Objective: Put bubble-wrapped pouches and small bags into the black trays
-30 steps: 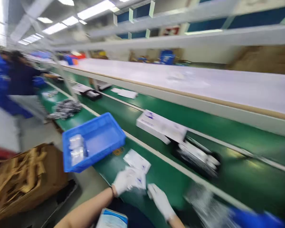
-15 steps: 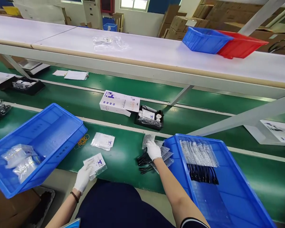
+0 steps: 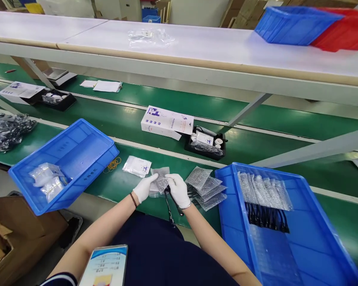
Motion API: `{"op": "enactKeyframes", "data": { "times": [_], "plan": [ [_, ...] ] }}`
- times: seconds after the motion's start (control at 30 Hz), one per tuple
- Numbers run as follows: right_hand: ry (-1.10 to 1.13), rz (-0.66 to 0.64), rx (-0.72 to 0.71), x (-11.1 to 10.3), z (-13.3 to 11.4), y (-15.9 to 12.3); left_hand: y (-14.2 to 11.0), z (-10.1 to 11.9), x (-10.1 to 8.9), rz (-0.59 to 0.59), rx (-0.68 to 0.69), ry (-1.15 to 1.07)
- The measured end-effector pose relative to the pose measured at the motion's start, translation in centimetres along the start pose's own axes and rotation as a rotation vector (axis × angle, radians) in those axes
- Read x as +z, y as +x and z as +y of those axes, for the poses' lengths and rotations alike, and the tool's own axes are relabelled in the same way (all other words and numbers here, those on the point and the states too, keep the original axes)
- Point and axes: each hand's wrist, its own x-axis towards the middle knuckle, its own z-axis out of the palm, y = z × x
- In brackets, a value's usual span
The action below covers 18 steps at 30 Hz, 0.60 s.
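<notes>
As the left hand (image 3: 142, 190) and right hand (image 3: 179, 191) pinch 1 bubble-wrap pouch (image 3: 161, 179) between curled, nearly closed fingers, it lies left of the right bin (image 3: 250, 238); beyond that bin's left corner sits the open box (image 3: 205, 150).

Single head-worn view from above the wearer's lap, facing forward and down across the benches.

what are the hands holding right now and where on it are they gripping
A bubble-wrap pouch with black cable hanging from it: the left hand grips one side, the right hand the opposite side, by the cable.
</notes>
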Motion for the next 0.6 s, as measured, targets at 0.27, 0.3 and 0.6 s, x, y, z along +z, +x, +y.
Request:
{"op": "enactKeyframes", "data": {
  "times": [0.27, 0.3, 0.6],
  "plan": [
    [0.271, 0.012, 0.319, -2.0, -2.6, 0.3, -1.5, 1.4, 1.8, 0.077, 0.077, 0.128],
    [0.314, 0.0, 0.334, -2.4, -3.1, 0.3, -1.8, 1.7, 2.0, 0.097, 0.081, 0.198],
    [0.47, -0.108, 0.391, -4.0, -4.6, -0.1, -2.9, 2.8, 2.3, 0.114, 0.18, 0.487]
  ]
}}
